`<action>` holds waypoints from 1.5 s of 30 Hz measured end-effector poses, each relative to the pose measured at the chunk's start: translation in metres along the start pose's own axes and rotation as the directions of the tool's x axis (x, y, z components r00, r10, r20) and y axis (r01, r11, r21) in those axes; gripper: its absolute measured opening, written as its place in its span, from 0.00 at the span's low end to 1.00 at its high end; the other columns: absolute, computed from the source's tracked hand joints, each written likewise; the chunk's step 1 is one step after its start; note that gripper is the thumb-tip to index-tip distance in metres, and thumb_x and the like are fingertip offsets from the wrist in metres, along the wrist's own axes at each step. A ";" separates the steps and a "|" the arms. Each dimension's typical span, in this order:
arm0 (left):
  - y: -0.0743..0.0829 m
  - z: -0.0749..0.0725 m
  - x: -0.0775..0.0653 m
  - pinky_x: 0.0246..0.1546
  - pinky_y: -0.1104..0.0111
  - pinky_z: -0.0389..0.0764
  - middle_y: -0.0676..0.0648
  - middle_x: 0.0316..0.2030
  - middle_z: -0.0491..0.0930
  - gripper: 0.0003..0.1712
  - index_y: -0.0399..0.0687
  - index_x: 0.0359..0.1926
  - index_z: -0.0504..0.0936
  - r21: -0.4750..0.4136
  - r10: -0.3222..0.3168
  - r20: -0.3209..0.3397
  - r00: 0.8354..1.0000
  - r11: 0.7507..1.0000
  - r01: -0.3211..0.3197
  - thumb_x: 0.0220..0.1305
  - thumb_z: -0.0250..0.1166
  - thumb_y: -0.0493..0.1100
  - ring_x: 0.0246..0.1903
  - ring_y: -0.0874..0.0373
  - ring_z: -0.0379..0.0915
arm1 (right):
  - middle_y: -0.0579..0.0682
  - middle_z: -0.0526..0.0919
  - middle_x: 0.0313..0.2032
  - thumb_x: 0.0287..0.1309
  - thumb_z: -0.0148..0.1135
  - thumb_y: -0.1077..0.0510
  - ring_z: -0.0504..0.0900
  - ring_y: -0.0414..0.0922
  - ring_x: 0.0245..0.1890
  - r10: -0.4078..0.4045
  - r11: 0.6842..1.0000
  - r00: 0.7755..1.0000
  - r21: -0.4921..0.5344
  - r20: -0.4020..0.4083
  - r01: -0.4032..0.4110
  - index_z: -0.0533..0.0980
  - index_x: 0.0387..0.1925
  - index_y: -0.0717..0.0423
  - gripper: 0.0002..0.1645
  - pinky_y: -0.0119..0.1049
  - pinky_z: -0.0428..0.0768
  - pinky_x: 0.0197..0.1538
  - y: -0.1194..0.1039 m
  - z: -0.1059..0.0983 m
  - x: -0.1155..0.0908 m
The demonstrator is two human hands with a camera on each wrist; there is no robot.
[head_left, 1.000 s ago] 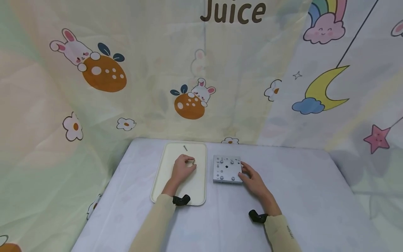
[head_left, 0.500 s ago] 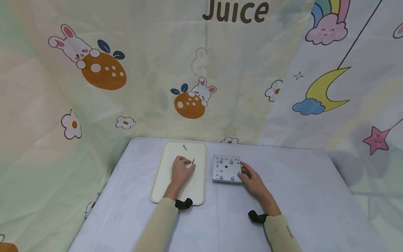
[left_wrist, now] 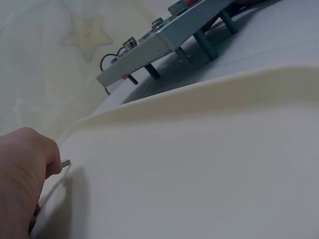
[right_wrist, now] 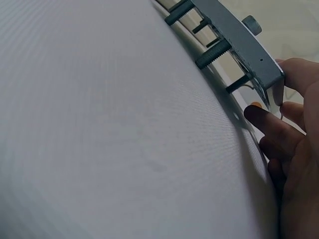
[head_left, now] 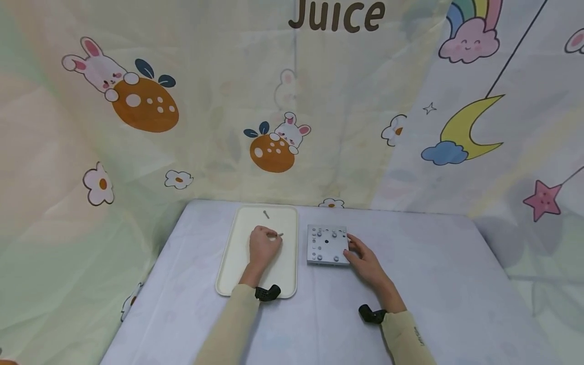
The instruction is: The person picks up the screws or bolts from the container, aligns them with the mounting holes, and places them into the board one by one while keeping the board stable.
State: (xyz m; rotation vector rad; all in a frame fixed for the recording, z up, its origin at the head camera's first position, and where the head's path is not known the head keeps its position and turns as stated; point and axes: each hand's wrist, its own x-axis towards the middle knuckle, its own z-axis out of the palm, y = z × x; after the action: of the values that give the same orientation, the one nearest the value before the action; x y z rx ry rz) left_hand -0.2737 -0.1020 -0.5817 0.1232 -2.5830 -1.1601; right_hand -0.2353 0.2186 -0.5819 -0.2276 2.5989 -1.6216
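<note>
Over the cream tray (head_left: pixel 285 276), my left hand (head_left: pixel 263 248) pinches a small metal screw (head_left: pixel 280 234) between thumb and fingers. In the left wrist view, only the tip of that screw (left_wrist: pixel 66 163) pokes out past the fingers. A second screw (head_left: pixel 266 214) lies near the tray's far end. My right hand (head_left: pixel 367 261) grips the right edge of a square metal plate (head_left: pixel 332 248), thumb above and fingers below. Several screws stand in the plate. Seen from the right wrist, their threaded shanks (right_wrist: pixel 213 54) stick out beneath it.
The tray and the plate stand side by side on a table with a white cloth (head_left: pixel 438 274), a narrow gap between them. A printed fabric backdrop (head_left: pixel 219 101) rises behind and around the table.
The screw in my left hand has turned from pointing up and away to lying nearly level, pointing right. My right hand stays on the plate.
</note>
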 end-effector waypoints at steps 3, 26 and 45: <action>0.002 -0.004 0.003 0.39 0.60 0.76 0.48 0.38 0.76 0.03 0.46 0.29 0.87 -0.042 0.008 0.011 1.000 0.999 -0.007 0.52 0.70 0.40 0.36 0.52 0.73 | 0.57 0.78 0.55 0.67 0.59 0.46 0.60 0.55 0.68 -0.003 1.000 1.000 -0.006 -0.004 0.003 0.58 0.73 0.49 0.38 0.59 0.46 0.69 -0.003 0.000 0.000; 0.044 -0.014 0.028 0.47 0.58 0.76 0.48 0.40 0.81 0.04 0.48 0.30 0.87 -0.074 0.068 0.191 0.979 0.996 -0.054 0.53 0.69 0.43 0.46 0.51 0.76 | 0.57 0.79 0.53 0.67 0.59 0.49 0.61 0.54 0.67 -0.009 1.000 1.000 0.014 -0.024 0.009 0.59 0.72 0.50 0.37 0.58 0.47 0.69 -0.003 -0.002 0.002; 0.085 -0.012 0.044 0.28 0.67 0.74 0.52 0.43 0.81 0.09 0.49 0.34 0.88 0.027 0.117 0.353 0.928 0.990 -0.135 0.53 0.68 0.46 0.38 0.58 0.72 | 0.57 0.79 0.54 0.67 0.58 0.49 0.60 0.55 0.68 -0.010 1.000 1.000 0.012 -0.003 0.010 0.57 0.73 0.48 0.37 0.58 0.47 0.69 0.001 0.002 0.001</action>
State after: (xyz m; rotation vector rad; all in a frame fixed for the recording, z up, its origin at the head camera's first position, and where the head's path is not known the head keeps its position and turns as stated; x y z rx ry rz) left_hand -0.3075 -0.0625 -0.5003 -0.2605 -2.8768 -1.1581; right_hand -0.2356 0.2172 -0.5832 -0.2385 2.5933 -1.6419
